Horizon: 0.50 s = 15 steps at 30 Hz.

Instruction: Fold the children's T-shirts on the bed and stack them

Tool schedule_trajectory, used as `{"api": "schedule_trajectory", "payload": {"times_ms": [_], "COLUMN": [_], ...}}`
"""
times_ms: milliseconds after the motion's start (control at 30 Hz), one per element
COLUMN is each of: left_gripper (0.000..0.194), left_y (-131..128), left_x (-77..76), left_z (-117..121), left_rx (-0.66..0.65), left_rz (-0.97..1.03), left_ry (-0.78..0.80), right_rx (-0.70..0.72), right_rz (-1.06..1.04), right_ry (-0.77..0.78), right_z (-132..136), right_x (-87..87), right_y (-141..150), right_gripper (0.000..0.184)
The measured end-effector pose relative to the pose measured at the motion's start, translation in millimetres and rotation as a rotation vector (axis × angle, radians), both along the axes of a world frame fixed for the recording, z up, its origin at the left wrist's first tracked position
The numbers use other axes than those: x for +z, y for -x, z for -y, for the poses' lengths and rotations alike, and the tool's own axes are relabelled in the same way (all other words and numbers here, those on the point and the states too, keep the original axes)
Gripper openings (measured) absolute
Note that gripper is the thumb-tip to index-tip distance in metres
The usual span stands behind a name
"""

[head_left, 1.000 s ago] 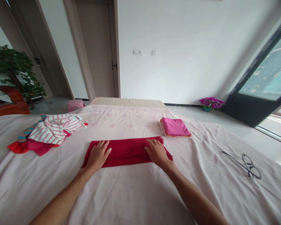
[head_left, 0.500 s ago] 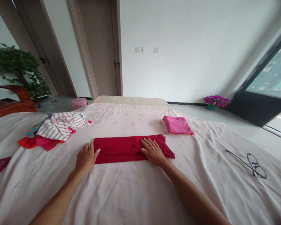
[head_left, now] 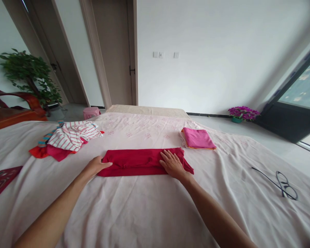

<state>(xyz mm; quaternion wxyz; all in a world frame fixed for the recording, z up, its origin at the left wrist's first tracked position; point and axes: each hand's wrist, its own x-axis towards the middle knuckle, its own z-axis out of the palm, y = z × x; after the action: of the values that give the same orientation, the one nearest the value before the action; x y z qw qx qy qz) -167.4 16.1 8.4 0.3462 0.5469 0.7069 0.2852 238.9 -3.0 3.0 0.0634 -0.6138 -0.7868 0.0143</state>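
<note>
A dark red piece of clothing (head_left: 134, 162), folded into a long flat strip, lies crosswise in front of me. At its left end my left hand (head_left: 96, 166) grips the edge, the thumb on top and the other fingers mostly hidden beneath or behind the cloth. Toward the right end, my right hand (head_left: 172, 165) lies flat on the fabric with its fingers stretched out. A loose corner of the red cloth sticks out to the right of that hand. Beyond it sits a small folded stack with a pink cloth (head_left: 198, 138) on top.
A pale pink sheet (head_left: 144, 213) covers the surface. On the left lie a heap with a striped garment (head_left: 72, 135) and a dark red item with lettering (head_left: 5, 181). Eyeglasses (head_left: 284, 186) rest at the right. Behind are a pink stool (head_left: 91, 113) and purple flowers (head_left: 244, 113).
My left hand has turned and closed its thumb over the red cloth's left end, whose near corner now reaches further left. My right hand stays flat on the cloth. The view has shifted slightly left.
</note>
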Motion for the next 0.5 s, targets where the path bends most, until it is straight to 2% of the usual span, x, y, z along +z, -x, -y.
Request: {"api": "schedule_trajectory", "payload": {"times_ms": [100,233,333,433,500], "left_gripper": [0.056,0.061,0.062,0.061,0.061], "left_y": [-4.7,-9.3,-10.4,-13.7,-20.6], "left_x": [13.6,21.9,22.8,28.3,37.8], "left_z": [3.2,6.9,11.6,14.7,13.8], "left_rx": [-0.107,-0.148,-0.155,-0.134,-0.131], "left_rz": [0.236,0.363,0.471,0.609,0.674], "left_ry": [0.157,0.124,0.113,0.129,0.112], "right_rx": [-0.018,0.161,0.251,0.246,0.241], "right_rz": [0.004,-0.022,-0.04,-0.048,-0.065], "right_ry": [-0.079,-0.227,-0.17,-0.097,-0.077], "right_z": [4.5,13.7,16.4,15.1,13.9], "right_x": [10.9,18.5,9.8,-2.9,-5.1], "right_y": [10.7,28.9,36.4,37.2,36.0], "right_gripper": [0.058,0.059,0.058,0.057,0.058]}}
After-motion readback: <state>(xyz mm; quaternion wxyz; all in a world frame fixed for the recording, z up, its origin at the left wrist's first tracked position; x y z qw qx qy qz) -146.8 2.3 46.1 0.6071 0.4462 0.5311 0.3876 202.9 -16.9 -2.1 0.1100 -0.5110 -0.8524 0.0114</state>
